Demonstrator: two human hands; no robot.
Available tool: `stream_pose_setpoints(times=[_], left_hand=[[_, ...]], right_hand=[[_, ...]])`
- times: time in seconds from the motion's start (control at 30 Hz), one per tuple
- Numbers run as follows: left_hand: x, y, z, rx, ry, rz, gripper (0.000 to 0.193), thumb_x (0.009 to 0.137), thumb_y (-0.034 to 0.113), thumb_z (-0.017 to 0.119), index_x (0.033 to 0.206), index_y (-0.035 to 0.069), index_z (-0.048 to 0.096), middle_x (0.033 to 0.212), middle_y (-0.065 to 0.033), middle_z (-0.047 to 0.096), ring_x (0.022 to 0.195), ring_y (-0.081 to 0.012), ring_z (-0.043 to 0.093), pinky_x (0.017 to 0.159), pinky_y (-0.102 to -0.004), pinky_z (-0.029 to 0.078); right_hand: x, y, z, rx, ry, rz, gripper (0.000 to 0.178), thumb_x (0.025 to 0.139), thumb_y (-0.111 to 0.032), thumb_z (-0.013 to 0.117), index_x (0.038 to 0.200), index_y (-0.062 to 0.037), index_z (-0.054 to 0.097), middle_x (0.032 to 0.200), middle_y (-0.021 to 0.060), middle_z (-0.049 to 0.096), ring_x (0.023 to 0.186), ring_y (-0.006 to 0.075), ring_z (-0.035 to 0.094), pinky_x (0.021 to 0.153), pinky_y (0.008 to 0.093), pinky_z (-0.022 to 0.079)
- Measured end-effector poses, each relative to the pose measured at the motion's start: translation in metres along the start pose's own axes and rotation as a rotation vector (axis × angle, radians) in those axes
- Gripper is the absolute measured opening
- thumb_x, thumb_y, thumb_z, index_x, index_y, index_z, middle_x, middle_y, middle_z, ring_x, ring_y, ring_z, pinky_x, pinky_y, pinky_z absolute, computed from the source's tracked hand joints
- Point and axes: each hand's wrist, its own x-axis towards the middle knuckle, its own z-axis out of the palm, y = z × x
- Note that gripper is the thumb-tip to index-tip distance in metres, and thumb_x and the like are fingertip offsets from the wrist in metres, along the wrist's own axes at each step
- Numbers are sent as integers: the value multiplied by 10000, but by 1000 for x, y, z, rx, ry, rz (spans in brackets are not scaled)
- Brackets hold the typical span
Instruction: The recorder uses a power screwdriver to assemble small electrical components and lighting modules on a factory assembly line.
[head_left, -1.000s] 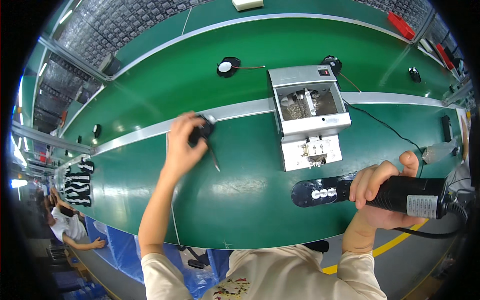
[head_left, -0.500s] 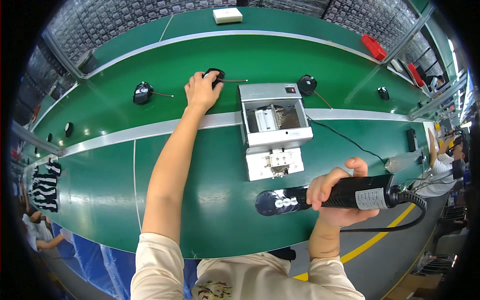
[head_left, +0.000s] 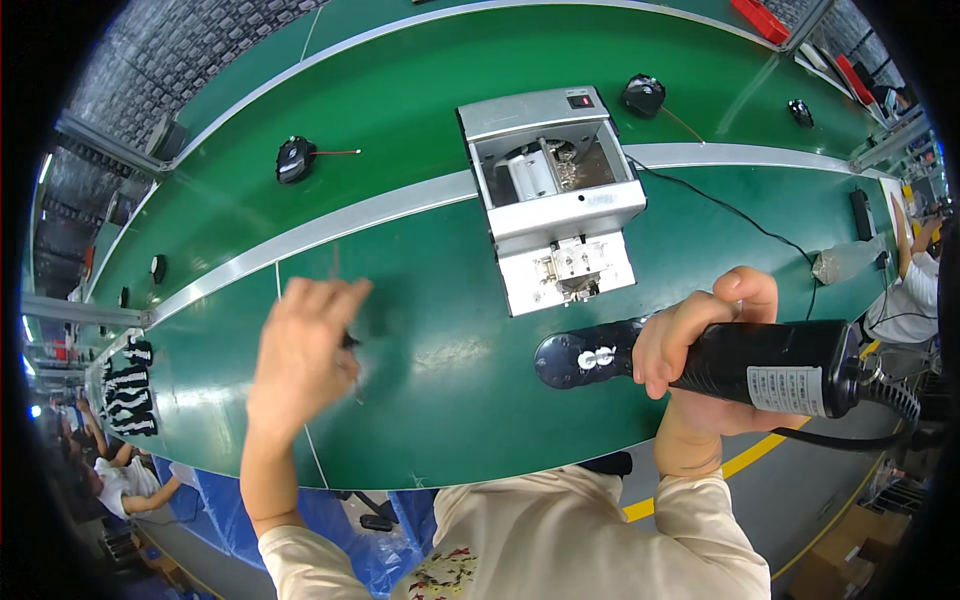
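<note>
My left hand [head_left: 305, 345], blurred by motion, is over the green table left of the machine. Its fingers are curled round a small black part, mostly hidden, with a thin wire [head_left: 336, 260] above the fingers. My right hand [head_left: 705, 345] is wrapped round a black corded hand tool [head_left: 800, 365] with a pale label. The tool's rounded, glossy dark end [head_left: 565, 360] with white spots points left, in front of the machine. The silver machine [head_left: 550, 190] has an open top, a red switch and a metal mechanism at its front.
On the green belt lie a black part with a red wire [head_left: 294, 160], another wired part [head_left: 644, 95] and a small black part [head_left: 800, 113]. A metal rail [head_left: 400, 205] divides belt and table. Striped black-and-white pieces [head_left: 130, 390] lie left. Co-workers appear at both sides.
My left hand has lifted a wired black part from the belt and brought it back over the table. My right hand has moved slightly right with the tool. The view has shifted.
</note>
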Motion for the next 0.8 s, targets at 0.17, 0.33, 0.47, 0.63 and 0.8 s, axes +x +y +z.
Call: stream_pose_setpoints(times=[0.17, 0.33, 0.47, 0.63, 0.8], left_hand=[[-11, 43, 40, -319, -67, 191, 696, 593, 9, 741, 1267, 36, 570, 1181, -146, 612, 1170, -346, 561, 986, -432, 476], [-15, 82, 105, -819, 127, 233, 466, 674, 75, 812, 1110, 70, 646, 1150, -121, 587, 1172, -363, 599, 965, -439, 509], [9, 104, 111, -750, 260, 455, 183, 714, 58, 796, 871, 77, 704, 1133, -98, 566, 1175, -340, 606, 932, -432, 526], [21, 113, 113, -740, 228, 470, 242, 732, 73, 782, 968, 103, 737, 1151, -95, 579, 1205, -335, 587, 932, -426, 521], [22, 111, 116, -713, 209, 498, 300, 738, 81, 778, 1034, 123, 752, 1204, -107, 597, 1214, -337, 578, 934, -435, 513]], right_hand=[[0, 5, 4, 16, 1, 20, 1014, 769, -822, 567, 1302, 10, 340, 638, 99, 530, 448, 187, 532, 423, 326, 463], [3, 8, 2, 39, -34, -9, 987, 791, -809, 556, 1291, 20, 361, 657, 105, 537, 449, 184, 531, 417, 321, 459], [3, 10, 2, 43, -58, -43, 980, 803, -798, 554, 1289, 30, 361, 676, 110, 538, 453, 185, 533, 414, 317, 457], [3, 9, -1, 63, -73, -59, 977, 808, -788, 562, 1295, 35, 361, 680, 109, 536, 459, 188, 535, 415, 320, 458], [4, 9, 0, 91, -77, -41, 967, 808, -777, 577, 1290, 35, 365, 685, 111, 538, 464, 189, 536, 421, 321, 464]])
